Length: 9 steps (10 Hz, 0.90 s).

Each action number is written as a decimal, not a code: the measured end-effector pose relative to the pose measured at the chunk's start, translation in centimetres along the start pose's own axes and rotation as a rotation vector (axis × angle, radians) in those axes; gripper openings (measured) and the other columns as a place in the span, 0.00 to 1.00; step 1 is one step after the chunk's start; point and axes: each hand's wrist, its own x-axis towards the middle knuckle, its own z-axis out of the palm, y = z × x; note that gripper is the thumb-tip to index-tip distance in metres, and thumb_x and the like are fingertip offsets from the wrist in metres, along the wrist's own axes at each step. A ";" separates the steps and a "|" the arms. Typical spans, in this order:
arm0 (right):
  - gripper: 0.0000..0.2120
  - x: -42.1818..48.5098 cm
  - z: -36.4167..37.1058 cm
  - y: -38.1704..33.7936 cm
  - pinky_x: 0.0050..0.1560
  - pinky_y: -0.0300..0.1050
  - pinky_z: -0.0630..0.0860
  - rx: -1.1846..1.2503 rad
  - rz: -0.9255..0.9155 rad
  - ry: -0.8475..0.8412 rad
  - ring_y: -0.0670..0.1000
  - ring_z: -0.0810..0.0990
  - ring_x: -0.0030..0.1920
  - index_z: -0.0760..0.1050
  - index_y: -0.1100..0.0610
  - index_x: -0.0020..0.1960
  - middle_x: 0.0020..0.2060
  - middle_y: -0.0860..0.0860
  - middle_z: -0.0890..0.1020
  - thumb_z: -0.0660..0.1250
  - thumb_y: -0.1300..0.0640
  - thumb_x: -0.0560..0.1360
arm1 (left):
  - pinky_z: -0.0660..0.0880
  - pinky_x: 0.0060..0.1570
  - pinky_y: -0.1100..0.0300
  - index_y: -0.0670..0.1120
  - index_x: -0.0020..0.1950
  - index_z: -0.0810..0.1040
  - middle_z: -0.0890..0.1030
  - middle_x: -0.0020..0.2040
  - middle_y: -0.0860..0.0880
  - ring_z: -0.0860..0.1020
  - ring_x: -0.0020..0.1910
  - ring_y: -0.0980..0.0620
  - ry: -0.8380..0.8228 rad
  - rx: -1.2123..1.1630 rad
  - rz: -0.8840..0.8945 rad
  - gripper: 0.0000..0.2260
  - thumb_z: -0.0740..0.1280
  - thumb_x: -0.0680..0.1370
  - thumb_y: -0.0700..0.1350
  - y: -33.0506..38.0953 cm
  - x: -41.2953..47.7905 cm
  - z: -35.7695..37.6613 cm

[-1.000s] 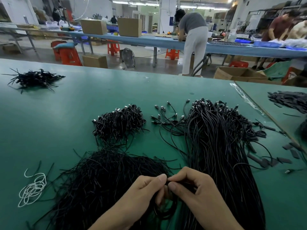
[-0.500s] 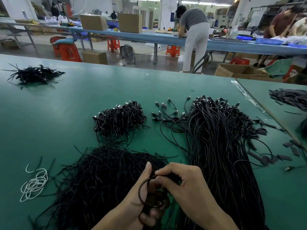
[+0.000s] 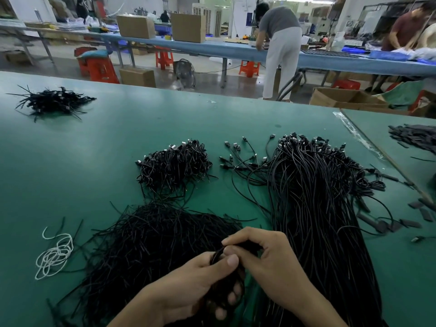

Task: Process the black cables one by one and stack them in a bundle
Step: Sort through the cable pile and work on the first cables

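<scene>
1. Your left hand [image 3: 188,286] now clenches the coiled black cable [image 3: 226,291]; half a second ago the loop stood open and round above your palm, and it has since been squeezed flat under your thumb.
2. Your right hand [image 3: 266,263] has closed in, its fingertips [image 3: 230,241] pinching the cable's top just above your left thumb.
3. That reads as the coil being finished and ready for tying or stacking.
4. The pile of coiled cables [image 3: 173,164] lies well beyond your fingers; the long uncoiled cables [image 3: 313,208] run just right of them, the loose black ties [image 3: 146,246] just left.
</scene>
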 end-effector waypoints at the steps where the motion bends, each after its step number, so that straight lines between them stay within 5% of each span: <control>1: 0.08 0.5 0.2 0.4 0.43 0.38 0.81 0.020 0.047 0.001 0.44 0.85 0.44 0.84 0.43 0.49 0.43 0.43 0.86 0.71 0.57 0.77 | 0.75 0.28 0.70 0.50 0.36 0.86 0.85 0.37 0.51 0.83 0.32 0.58 0.075 -0.114 0.033 0.25 0.79 0.56 0.70 0.2 0.2 0.3; 3: 0.12 1.8 0.5 2.6 0.42 0.35 0.77 0.168 0.174 0.299 0.44 0.83 0.44 0.84 0.47 0.47 0.43 0.44 0.85 0.62 0.52 0.81 | 0.69 0.18 0.64 0.40 0.48 0.73 0.83 0.38 0.41 0.79 0.29 0.48 0.288 -0.064 0.042 0.18 0.65 0.75 0.56 0.3 -0.1 -0.1; 4: 0.09 1.9 -0.2 4.6 0.43 0.35 0.74 -0.059 0.275 0.263 0.42 0.82 0.40 0.81 0.48 0.47 0.39 0.46 0.84 0.64 0.56 0.81 | 0.72 0.20 0.62 0.42 0.59 0.67 0.85 0.45 0.38 0.83 0.35 0.46 0.378 -0.097 0.053 0.17 0.62 0.79 0.54 0.4 -0.8 -0.5; 5: 0.06 1.9 0.0 5.8 0.47 0.29 0.71 -0.407 0.304 0.082 0.39 0.78 0.48 0.78 0.47 0.56 0.48 0.42 0.79 0.65 0.55 0.80 | 0.71 0.20 0.62 0.40 0.58 0.66 0.85 0.43 0.39 0.81 0.33 0.47 0.431 -0.080 0.096 0.18 0.61 0.80 0.54 0.3 -1.0 -0.9; 6: 0.16 2.0 1.2 5.7 0.48 0.36 0.69 -0.678 0.293 -0.004 0.43 0.74 0.51 0.71 0.47 0.67 0.52 0.42 0.72 0.63 0.46 0.80 | 0.63 0.19 0.65 0.42 0.50 0.66 0.80 0.35 0.44 0.73 0.28 0.53 0.491 -0.095 0.118 0.17 0.63 0.75 0.56 0.4 -0.7 -0.8; 9: 0.13 2.1 1.7 4.2 0.48 0.37 0.77 -0.706 0.261 0.036 0.44 0.79 0.48 0.76 0.49 0.64 0.50 0.44 0.81 0.65 0.53 0.81 | 0.55 0.20 0.67 0.44 0.49 0.77 0.69 0.33 0.52 0.62 0.28 0.58 0.463 -0.183 -0.005 0.26 0.70 0.67 0.65 1.0 -0.2 -1.2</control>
